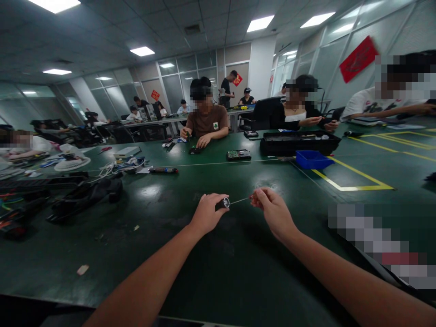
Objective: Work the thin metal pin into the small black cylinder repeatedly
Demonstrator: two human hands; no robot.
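My left hand point(209, 211) is closed around a short black cylinder point(224, 203), whose round, silver-rimmed end faces right and toward me. In my right hand point(270, 209), the fingertips pinch a thin metal rod point(240, 200) with a bit of red at the grip. The rod runs left to the cylinder's rimmed end; whether it goes inside or only touches the rim I cannot tell. Both hands are above the green table point(218, 272), and the fingers hide most of the cylinder and the rod's red end.
Ahead lie a circuit-board device point(239, 155), a blue bin point(313, 159), a long black tray point(299, 143) and a dark tool point(163, 170). Black parts point(88, 195) and cables crowd the left. A co-worker point(206, 120) sits opposite; other people sit at right. A blurred-out object point(381, 245) is near my right arm.
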